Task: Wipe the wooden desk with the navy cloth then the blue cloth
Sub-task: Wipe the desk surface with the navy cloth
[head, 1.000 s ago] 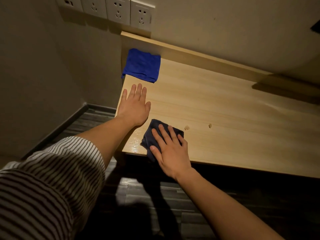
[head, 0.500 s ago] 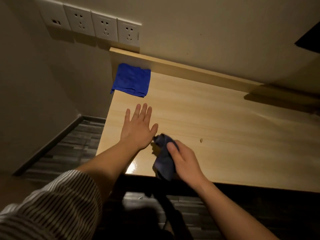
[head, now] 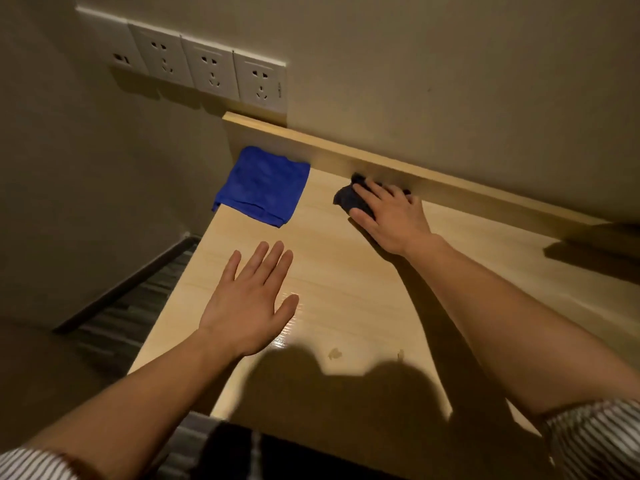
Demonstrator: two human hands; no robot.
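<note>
The light wooden desk (head: 346, 289) runs along the wall. My right hand (head: 391, 216) presses the navy cloth (head: 349, 197) flat against the desk near its raised back edge, with most of the cloth hidden under my fingers. A bright blue cloth (head: 265, 185) lies folded at the desk's far left corner, a short way left of the navy cloth. My left hand (head: 247, 303) rests palm down on the desk with its fingers spread, nearer the front left edge and holding nothing.
A raised wooden back strip (head: 450, 181) borders the desk against the wall. A row of wall sockets (head: 207, 72) sits above the left corner. Two small specks (head: 334, 353) lie on the desk near the front. Dark floor (head: 128, 303) drops away at the left.
My right hand has carried the navy cloth from the front edge across the desk to the back strip. The left hand has stayed flat on the desk. The view has shifted closer.
</note>
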